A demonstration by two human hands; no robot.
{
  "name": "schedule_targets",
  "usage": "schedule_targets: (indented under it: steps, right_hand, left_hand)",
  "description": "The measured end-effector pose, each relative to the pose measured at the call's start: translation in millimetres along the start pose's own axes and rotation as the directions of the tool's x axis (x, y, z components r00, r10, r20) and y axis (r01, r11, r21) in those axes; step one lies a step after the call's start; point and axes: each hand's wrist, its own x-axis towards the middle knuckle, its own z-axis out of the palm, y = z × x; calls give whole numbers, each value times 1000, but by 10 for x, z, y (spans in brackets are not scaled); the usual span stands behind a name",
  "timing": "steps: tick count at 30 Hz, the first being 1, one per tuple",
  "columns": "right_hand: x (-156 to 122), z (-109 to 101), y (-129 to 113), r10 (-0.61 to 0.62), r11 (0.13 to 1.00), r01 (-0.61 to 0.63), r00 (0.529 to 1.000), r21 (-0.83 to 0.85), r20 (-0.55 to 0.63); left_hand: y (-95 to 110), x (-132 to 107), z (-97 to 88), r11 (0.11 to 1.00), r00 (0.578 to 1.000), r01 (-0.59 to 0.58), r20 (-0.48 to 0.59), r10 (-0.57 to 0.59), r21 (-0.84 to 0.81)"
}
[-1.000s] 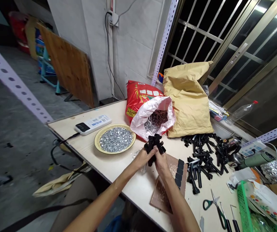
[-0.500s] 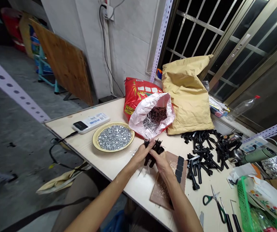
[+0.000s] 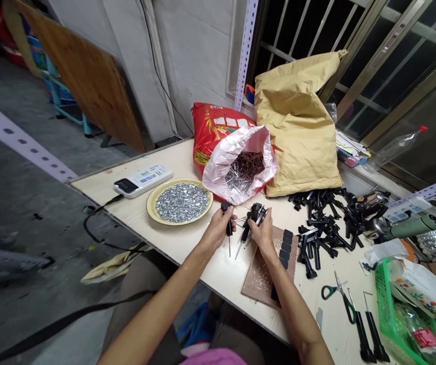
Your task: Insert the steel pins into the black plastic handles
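My left hand [image 3: 218, 229] is closed on one black plastic part [image 3: 229, 227], upright, with a thin metal pin pointing down from its lower end. Just to the right, my right hand [image 3: 264, 234] grips a bunch of similar black plastic parts [image 3: 255, 212], with thin metal pins jutting from them. A small gap separates the two hands over the table. Beyond them, an open red bag [image 3: 218, 121] with a pale pink lining shows many long screws or pins [image 3: 246, 170]. Left of the hands, a yellow plate [image 3: 150, 212] is full of small shiny metal pieces [image 3: 182, 203].
Under my right forearm lies a brown board [image 3: 254, 284] with a row of black pads [image 3: 285, 248]. A heap of black parts [image 3: 326, 223], scissors [image 3: 339, 294], two black-handled tools [image 3: 366, 334] and a green basket [image 3: 385, 304] fill the right. A power bank [image 3: 144, 180] lies left.
My hands have moved apart; before, they were together around the black parts. One part is now separate in my left hand. The view has shifted slightly downward.
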Motion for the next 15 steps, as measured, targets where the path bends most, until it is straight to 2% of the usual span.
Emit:
schedule_targets:
  steps: [2,3,4,7,8,9,10,12,14,15]
  right_hand:
    - [-93,-133,-86,-202,965,209,978,-157,62]
    - [-139,-205,-130,-296,928,316,947,-195,123]
    - [-178,-273,-170,-399,881,436,894,-187,202]
    - [-250,-424,-232,-641,710,703,664,-30,386]
    - [-259,-452,-236,-683,668,745,608,7,404]
    - [-264,-471,-237,-707,641,767,577,26,408]
    - [-267,-483,-240,-717,632,775,568,33,405]
    - [-274,-500,-264,-718,642,766,582,39,382]
    - [-283,-529,-326,-723,665,746,626,45,293]
    - [-286,-553,-369,-719,683,729,661,43,216]
  left_hand:
    - [61,-13,0,997,999,44,24,-42,-60]
    - [90,-23,5,993,997,70,45,-66,-92]
    - [114,-34,16,987,994,96,67,-88,-126]
    - [123,-83,75,964,978,182,136,-158,-196]
    - [102,-104,100,957,968,218,164,-188,-193]
    - [72,-127,123,951,956,255,194,-221,-176]
    - [36,-150,142,947,942,287,222,-251,-146]
    - [-45,-192,151,950,922,307,266,-282,-57]
    - [-113,-222,107,972,933,217,274,-233,87]
    - [-137,-230,63,974,952,114,260,-163,196]
